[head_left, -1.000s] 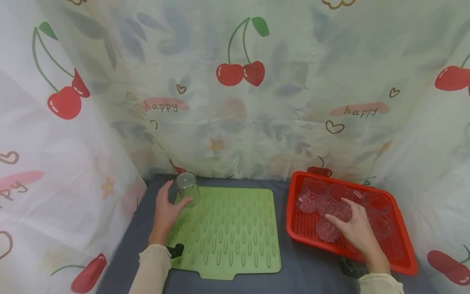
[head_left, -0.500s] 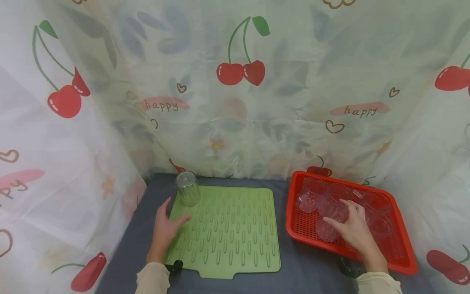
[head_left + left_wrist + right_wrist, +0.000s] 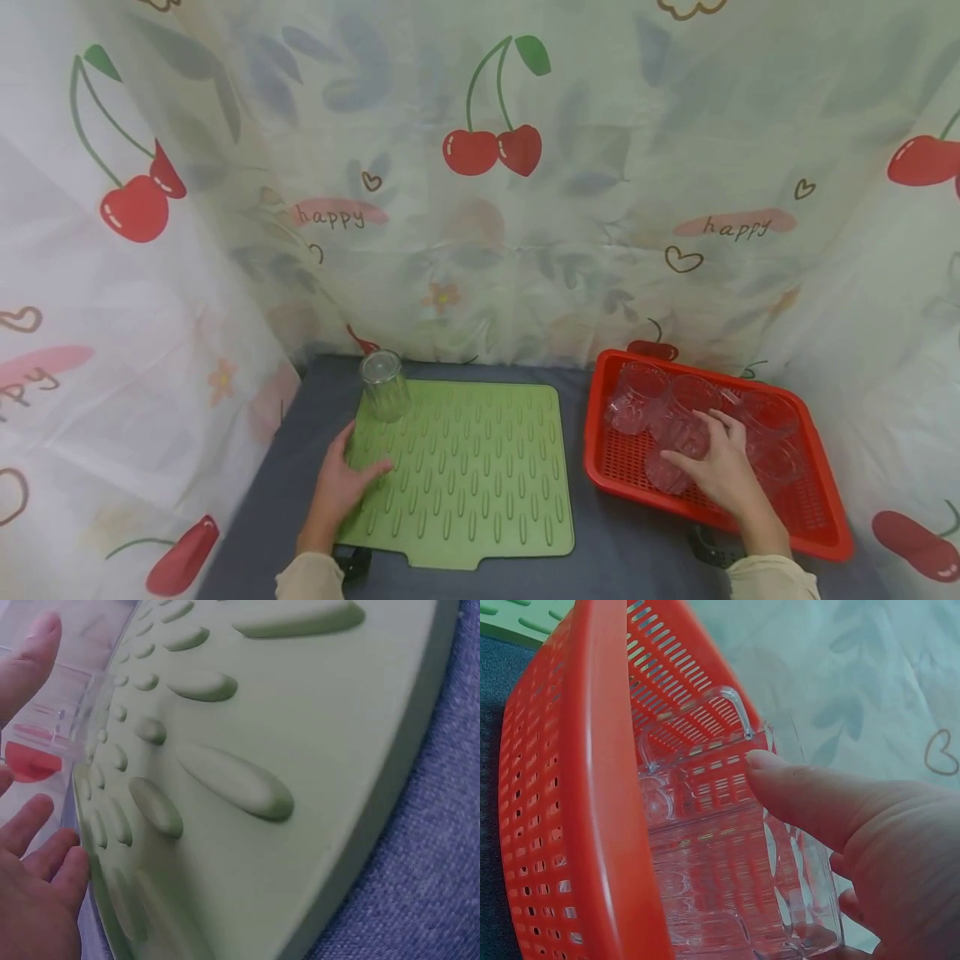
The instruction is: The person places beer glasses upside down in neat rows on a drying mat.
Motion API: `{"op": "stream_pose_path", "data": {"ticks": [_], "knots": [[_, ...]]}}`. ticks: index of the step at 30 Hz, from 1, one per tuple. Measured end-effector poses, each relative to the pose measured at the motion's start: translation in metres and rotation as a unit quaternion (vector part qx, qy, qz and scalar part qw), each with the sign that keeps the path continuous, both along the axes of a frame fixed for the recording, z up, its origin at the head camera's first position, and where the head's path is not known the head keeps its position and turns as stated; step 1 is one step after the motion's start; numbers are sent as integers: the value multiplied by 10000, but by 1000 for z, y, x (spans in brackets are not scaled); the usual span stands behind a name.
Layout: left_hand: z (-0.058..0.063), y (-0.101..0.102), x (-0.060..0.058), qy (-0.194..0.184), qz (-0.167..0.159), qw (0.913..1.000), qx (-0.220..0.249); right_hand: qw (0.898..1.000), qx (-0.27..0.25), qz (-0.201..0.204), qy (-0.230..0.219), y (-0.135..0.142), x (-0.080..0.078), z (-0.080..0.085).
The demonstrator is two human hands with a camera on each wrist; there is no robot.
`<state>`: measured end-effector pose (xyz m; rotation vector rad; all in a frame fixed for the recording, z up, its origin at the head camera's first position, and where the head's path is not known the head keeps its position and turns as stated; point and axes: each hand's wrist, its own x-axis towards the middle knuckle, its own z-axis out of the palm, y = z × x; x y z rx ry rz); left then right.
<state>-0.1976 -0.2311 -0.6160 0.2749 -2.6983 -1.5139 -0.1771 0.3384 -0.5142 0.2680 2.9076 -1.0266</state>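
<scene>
The left hand (image 3: 341, 487) is wide and holding nothing, thumb spread, by the green mat's (image 3: 465, 467) 9 o'clock edge. The right hand (image 3: 723, 475) has thumb and fingers round a clear cup (image 3: 667, 468) at 8 o'clock in the red basket (image 3: 827, 475), probably the easiest grip with neighbours so close. The lone glass (image 3: 386, 392) at the mat's 11 o'clock looks upside down, I'd guess for drainage.
</scene>
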Motion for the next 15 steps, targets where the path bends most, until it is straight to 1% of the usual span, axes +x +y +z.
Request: {"op": "stream_pose_path", "data": {"ticks": [4, 7, 10, 15], "knots": [[-7, -2, -1, -163, -94, 9996, -208, 10000, 29, -32, 45, 1, 0, -1], [-14, -3, -2, -254, -229, 9984, -444, 9999, 31, -44, 103, 1, 1, -1], [-18, -2, -3, -203, -412, 9966, -683, 9999, 16, -32, 119, 1, 1, -2], [-17, 1, -4, -19, -590, 9940, -923, 9999, 17, -2, 108, 1, 0, -2]]}}
